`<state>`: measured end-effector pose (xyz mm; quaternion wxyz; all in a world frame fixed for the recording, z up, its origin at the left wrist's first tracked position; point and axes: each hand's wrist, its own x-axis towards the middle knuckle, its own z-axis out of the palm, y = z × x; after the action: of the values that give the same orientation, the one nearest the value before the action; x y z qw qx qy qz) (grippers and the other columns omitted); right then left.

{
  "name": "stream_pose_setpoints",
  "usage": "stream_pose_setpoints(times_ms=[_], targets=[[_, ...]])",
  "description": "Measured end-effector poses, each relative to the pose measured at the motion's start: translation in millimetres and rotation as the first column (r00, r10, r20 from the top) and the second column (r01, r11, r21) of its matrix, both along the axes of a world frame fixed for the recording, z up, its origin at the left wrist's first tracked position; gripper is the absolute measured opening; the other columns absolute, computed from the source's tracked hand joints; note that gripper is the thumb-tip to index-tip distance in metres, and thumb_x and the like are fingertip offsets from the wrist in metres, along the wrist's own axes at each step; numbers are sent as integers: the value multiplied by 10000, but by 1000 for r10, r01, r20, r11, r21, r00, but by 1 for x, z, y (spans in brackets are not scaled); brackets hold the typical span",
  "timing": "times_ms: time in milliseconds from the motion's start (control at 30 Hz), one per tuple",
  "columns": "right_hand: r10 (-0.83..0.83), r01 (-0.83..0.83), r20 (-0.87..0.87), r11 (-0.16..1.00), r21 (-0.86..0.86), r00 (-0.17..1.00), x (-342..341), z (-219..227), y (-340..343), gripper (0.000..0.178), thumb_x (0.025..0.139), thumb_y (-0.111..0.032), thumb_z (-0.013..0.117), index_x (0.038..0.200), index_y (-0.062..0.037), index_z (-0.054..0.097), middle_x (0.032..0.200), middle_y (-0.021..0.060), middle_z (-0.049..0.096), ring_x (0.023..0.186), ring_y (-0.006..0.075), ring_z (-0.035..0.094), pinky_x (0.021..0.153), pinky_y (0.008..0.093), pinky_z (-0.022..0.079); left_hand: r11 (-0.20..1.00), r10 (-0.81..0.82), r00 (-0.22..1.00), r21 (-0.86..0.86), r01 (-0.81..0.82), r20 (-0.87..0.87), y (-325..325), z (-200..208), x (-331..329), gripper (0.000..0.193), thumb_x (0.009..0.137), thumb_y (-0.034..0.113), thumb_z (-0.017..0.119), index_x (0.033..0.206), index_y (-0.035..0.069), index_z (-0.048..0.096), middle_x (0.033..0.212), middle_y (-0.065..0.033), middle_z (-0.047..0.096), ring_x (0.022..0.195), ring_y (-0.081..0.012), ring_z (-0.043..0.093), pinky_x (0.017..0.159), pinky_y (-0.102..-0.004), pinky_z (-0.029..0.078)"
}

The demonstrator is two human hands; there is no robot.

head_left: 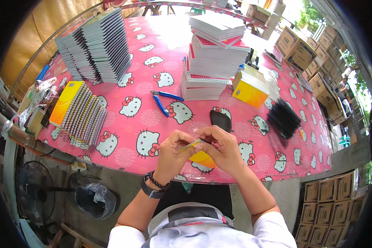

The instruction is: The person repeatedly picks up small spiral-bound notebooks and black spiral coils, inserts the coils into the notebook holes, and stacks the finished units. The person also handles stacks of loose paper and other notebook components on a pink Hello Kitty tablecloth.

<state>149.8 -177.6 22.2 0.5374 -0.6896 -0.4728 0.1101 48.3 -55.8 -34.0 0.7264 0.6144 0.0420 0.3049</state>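
Near the table's front edge, my left hand [175, 151] and my right hand [224, 149] are closed on a small yellow notebook [204, 160]. Both hands pinch its upper edge, where a dark spiral coil shows between the fingers. How far the coil runs through the holes is hidden by my fingers. Just beyond the right hand lies a black, rounded flat object [221, 120] whose kind I cannot make out. Blue-handled cutters [161, 105] rest farther off with their handles spread. Right of my hands sits a pile of black spiral coils [283, 118].
Spiral-bound yellow notebooks [79, 115] are stacked at the left, with tall stacks of larger bound notebooks [105, 47] behind. Loose page blocks [208, 62] rise at the centre back, beside a yellow pad stack [251, 89]. A pink patterned cover [149, 120] spans the table. Cartons [326, 206] stand right.
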Motion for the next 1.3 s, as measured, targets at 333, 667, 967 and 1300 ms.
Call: stream_pose_setpoints(times_ms=[333, 667, 967, 1300], targets=[[166, -151, 199, 985, -86, 966, -11, 12, 17, 170, 800, -90, 681, 925, -4, 605, 828, 93, 562, 712, 214, 548, 628, 293, 446, 996, 80, 997, -28, -80, -19, 13, 1, -27, 219, 755, -45, 736, 888, 19, 575, 925, -57, 592, 860, -101, 576, 763, -239, 489], [413, -401, 500, 906, -137, 761, -44, 35, 89, 231, 810, -64, 604, 1027, -2, 557, 914, 142, 536, 875, 324, 514, 757, 401, 444, 957, 286, 957, -59, -283, 50, 60, 20, -72, 385, 791, 29, 730, 1072, 28, 467, 892, -31, 568, 831, -91, 572, 737, -230, 491], [239, -275, 138, 883, 380, 961, -41, 77, 238, 406, 878, -214, 621, 1233, -39, 531, 1182, 130, 590, 1076, 247, 550, 932, 372, 421, 446, 836, 470, 147, -883, 284, 194, 111, -157, 367, 909, 163, 603, 1222, 14, 481, 892, -34, 550, 846, -122, 553, 752, -282, 462], [38, 4, -93, 911, 412, 995, -98, -1, 369, 212, 875, -186, 558, 975, -1, 586, 913, 161, 599, 909, 316, 561, 839, 380, 437, 474, 846, 507, 202, -857, 164, 280, 44, -159, 254, 923, 148, 520, 1071, -27, 630, 1101, -92, 619, 959, -160, 575, 861, -282, 440]])
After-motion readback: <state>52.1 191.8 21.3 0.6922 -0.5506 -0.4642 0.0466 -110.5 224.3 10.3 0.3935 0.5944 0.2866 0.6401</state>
